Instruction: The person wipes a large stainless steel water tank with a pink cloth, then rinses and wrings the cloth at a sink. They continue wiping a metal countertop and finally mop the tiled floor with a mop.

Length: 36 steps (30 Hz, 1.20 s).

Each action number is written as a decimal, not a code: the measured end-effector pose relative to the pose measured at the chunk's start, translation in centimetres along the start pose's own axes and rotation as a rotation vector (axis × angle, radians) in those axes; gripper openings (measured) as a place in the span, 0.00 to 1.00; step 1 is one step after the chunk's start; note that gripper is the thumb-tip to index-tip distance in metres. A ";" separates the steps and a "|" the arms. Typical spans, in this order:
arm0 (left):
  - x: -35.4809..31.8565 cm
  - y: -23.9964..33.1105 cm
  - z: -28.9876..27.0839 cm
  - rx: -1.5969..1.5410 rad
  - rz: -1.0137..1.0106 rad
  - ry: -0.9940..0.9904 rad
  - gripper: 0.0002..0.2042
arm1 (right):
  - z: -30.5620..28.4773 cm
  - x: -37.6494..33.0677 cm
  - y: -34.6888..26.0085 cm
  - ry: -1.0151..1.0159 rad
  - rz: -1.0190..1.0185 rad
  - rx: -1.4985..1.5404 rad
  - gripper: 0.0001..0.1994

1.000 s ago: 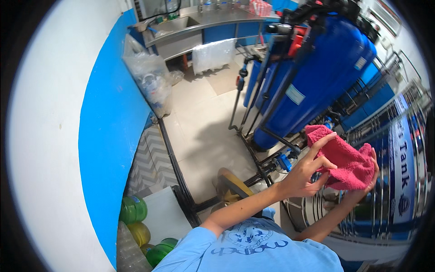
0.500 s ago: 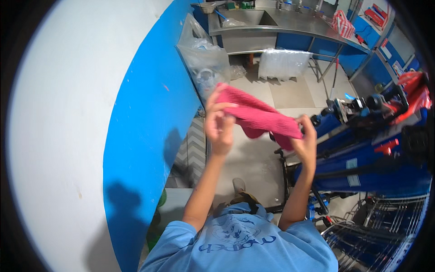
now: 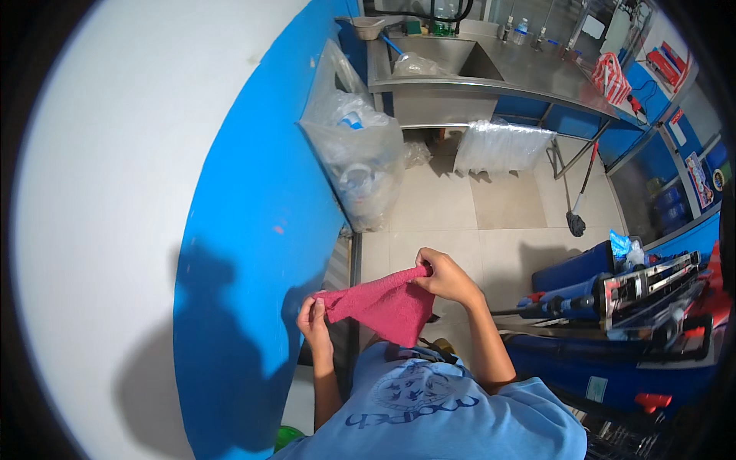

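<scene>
Left hand: I saw my left hand [image 3: 314,318] low in front of my chest, its fingers pinched shut on one corner of a pink cloth [image 3: 383,307].
Right hand: my right hand [image 3: 445,277] sat higher and further right, fingers closed on the opposite corner.
Cloth: it hung stretched between the two hands, over the tiled floor [image 3: 491,207] and just beside the blue and white wall [image 3: 253,230]. Held by two corners like that, it spread flat and sagged in the middle (I judged this grip was for opening it out).
Bag: a clear plastic bag [image 3: 356,157] of rubbish hung against the wall, below the end of the steel counter [image 3: 529,77].
Sink: a basin [image 3: 448,57] was set in that counter.
Packages: a red-and-white striped bag [image 3: 611,77] lay on the counter's far right.
Signs: small rectangular posters [image 3: 699,180] were fixed to the blue wall at right; too small to tell more.
Mop: a mop [image 3: 579,207] leaned by the counter's leg.
</scene>
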State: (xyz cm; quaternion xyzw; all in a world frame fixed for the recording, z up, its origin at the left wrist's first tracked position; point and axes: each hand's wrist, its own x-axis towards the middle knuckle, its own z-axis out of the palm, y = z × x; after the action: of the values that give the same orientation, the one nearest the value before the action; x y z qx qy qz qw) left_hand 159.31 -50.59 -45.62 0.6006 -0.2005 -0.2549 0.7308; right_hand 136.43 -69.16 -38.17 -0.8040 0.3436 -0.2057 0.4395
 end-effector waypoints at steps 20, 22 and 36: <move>23.6 -8.8 43.4 0.108 0.015 -0.927 0.05 | -18.2 14.5 31.0 1.276 0.703 0.020 0.28; 23.7 -10.0 46.4 0.168 0.068 -0.887 0.05 | -19.2 16.0 36.1 1.219 0.846 0.109 0.34; 41.1 -24.3 58.3 -0.739 -0.852 0.301 0.19 | -18.4 48.1 45.1 0.753 0.326 1.721 0.24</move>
State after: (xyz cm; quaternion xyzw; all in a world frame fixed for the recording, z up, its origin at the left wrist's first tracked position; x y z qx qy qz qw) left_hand 153.63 -124.66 -58.45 0.3632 0.2670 -0.4912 0.7453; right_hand 140.70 -131.90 -65.33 -0.0280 0.3011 -0.5697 0.7642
